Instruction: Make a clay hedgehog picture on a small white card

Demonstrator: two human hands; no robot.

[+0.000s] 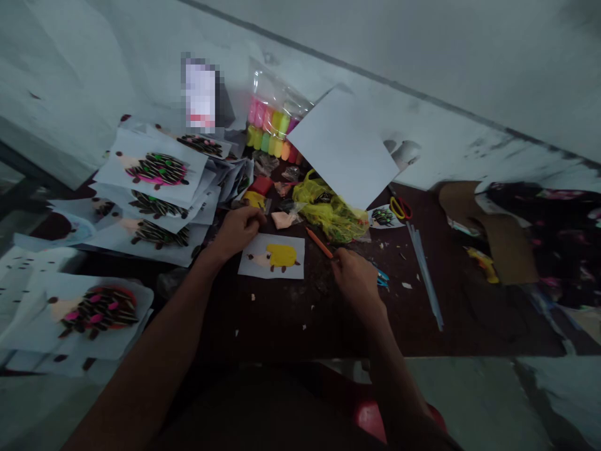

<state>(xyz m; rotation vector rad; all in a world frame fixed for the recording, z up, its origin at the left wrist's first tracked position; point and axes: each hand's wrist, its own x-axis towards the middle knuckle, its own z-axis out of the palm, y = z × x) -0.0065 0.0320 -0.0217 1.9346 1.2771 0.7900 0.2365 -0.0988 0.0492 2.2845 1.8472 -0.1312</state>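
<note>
A white card with a yellow hedgehog figure [282,257] lies on the dark table in front of me. My left hand [238,230] rests at the card's upper left, fingers curled, near a yellow clay packet [255,200]; whether it pinches anything is too small to tell. To the right of the card, my right hand [357,275] has its fingers closed by the lower end of an orange pencil-like stick [320,243], which points up and left. A pink clay lump [283,219] sits just above the card.
Stacked hedgehog cards [154,169] fill the left side. Behind are a bag of coloured clay [272,125], a white sheet [345,147] and a yellow-green plastic bag [328,210]. Scissors [400,207], clear sticks [425,275] and cardboard [509,250] lie rightward.
</note>
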